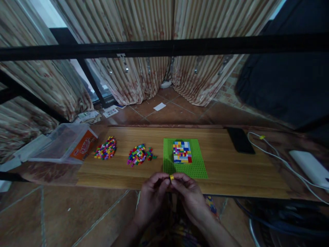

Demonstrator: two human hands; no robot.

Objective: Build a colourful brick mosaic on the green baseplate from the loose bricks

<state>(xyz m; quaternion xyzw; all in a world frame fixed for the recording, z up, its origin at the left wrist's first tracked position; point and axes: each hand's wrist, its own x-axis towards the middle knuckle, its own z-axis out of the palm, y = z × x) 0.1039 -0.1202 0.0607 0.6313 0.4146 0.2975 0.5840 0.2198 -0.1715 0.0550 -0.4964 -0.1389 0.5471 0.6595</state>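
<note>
My left hand and my right hand meet at the front edge of the table, their fingertips closed on a small yellow toy brick. A dark spot beside the brick at the left fingertips is too small to make out. Just beyond my hands lies a green studded baseplate. A rectangular block of multicoloured toy bricks stands on it. To the left of the baseplate are two piles of loose bricks, a nearer pile and a farther pile.
A clear plastic box with an orange label lies at the table's left end. On the right of the wooden table are a black phone, a white cable and a white power bank. A black bar crosses behind.
</note>
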